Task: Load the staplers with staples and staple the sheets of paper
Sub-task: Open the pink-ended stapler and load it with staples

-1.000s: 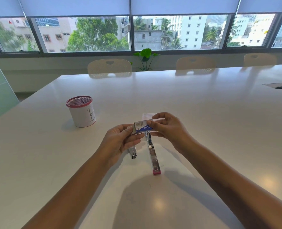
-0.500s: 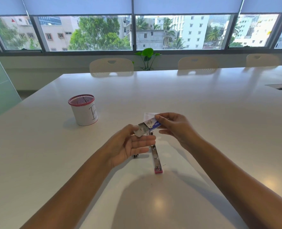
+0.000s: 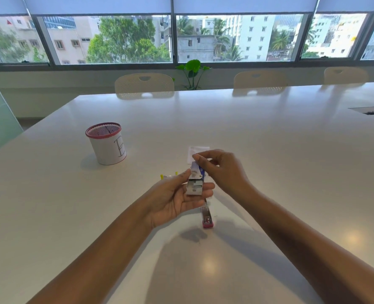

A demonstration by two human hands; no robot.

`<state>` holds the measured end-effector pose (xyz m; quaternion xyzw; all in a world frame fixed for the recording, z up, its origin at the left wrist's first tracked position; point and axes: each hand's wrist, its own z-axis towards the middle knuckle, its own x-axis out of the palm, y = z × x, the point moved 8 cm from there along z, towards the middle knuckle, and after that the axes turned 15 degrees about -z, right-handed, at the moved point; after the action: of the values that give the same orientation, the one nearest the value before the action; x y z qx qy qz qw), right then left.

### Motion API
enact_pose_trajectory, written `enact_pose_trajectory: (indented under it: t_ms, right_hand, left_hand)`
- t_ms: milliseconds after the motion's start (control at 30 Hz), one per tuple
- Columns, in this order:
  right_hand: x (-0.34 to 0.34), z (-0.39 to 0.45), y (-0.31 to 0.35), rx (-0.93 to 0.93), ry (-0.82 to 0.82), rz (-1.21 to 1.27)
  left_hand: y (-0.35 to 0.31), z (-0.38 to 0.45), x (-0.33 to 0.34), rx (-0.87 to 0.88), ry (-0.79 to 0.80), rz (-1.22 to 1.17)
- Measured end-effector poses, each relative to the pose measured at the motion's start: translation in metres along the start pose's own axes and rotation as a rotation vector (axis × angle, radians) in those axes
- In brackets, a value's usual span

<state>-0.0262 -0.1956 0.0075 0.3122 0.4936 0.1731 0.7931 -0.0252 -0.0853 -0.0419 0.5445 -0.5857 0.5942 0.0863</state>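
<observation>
My left hand (image 3: pixel 173 198) lies palm up above the table, and the silver tray of a staple box (image 3: pixel 195 186) rests on its fingers with the thumb against the tray's side. My right hand (image 3: pixel 223 170) pinches the box's blue sleeve (image 3: pixel 201 171) at the tray's far end. Below both hands an opened metal stapler with a pink end (image 3: pixel 206 216) lies flat on the table. Yellow parts of a second stapler (image 3: pixel 162 177) peek out behind my left hand. A small white paper (image 3: pixel 200 149) lies just beyond my right hand.
A white mesh cup with a red rim (image 3: pixel 108 148) stands to the left on the white table (image 3: pixel 291 172). Chairs (image 3: pixel 144 85) line the far edge under the windows. A recessed hatch (image 3: pixel 370 110) sits at the right.
The silver tray has slid out of the blue sleeve and now lies on my left fingers, turned lengthwise toward me. My left hand turned palm up; my right hand moved up and back.
</observation>
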Motion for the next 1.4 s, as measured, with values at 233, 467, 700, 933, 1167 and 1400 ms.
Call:
enact_pose_trajectory:
  t_ms: [233,467,700,933,1167,1400]
  right_hand:
    - [-0.012,-0.016,0.037,-0.327,-0.091,-0.211]
    - [0.011,-0.024,0.046,-0.478,0.103,-0.49]
    - [0.01,-0.024,0.041,-0.387,0.082,-0.426]
    - [0.011,-0.026,0.045,-0.422,0.082,-0.515]
    - [0.02,-0.028,0.044,-0.401,0.138,-0.34]
    - [0.019,-0.026,0.041,-0.439,0.118,-0.398]
  left_hand:
    - [-0.025,-0.003,-0.013,0.215,-0.135,-0.034]
    - [-0.04,-0.01,-0.024,0.331,-0.303,0.048]
    - [-0.042,-0.012,-0.028,0.348,-0.35,0.067]
    - [-0.039,-0.011,-0.026,0.33,-0.352,0.093]
    - [-0.038,-0.01,-0.034,0.336,-0.403,0.113]
    - [-0.037,-0.008,-0.034,0.312,-0.394,0.137]
